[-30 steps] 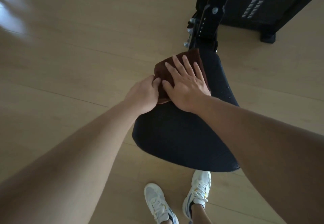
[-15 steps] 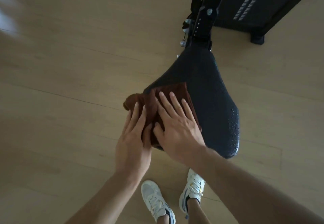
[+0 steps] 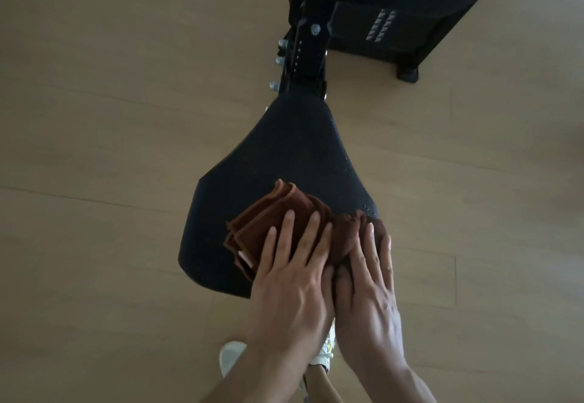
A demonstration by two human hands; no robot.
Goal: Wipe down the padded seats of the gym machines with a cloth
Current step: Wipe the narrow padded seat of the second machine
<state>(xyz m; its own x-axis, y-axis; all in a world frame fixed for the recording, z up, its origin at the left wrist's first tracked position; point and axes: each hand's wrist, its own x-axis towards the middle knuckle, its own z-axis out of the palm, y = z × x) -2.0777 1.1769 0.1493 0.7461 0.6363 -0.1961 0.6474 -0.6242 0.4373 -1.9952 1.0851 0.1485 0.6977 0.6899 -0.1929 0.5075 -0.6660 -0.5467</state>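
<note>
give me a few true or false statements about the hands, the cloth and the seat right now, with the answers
1. Both hands rest flat on the brown cloth. True: the left hand and the right hand lie side by side on it, fingers extended.
2. The cloth sits at the narrow end of the padded seat, by the post. False: it is at the wide near end, towards the right corner.
3. The cloth is spread out in a single layer. False: it is folded, with stacked edges showing at its left side.
4. The floor under the seat is light wood. True.
5. One hand grips the seat post. False: neither hand touches it.
</note>
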